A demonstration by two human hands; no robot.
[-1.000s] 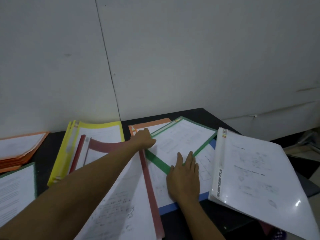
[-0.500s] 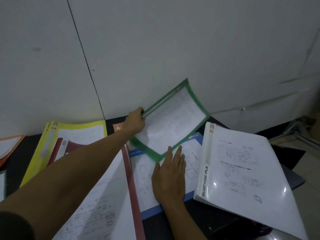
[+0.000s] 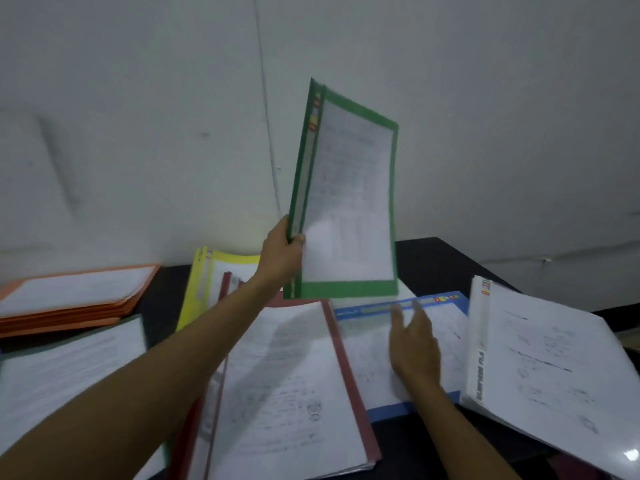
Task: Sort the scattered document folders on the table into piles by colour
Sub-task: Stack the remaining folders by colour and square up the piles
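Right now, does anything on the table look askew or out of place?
Yes. The thick white plastic folder at the right sits tilted, resting on the blue-edged folder and seemingly overhanging the black table. The dark red folder lies skewed across the yellow folders, mixing colours. The left hand holds the green-bordered folder aloft.
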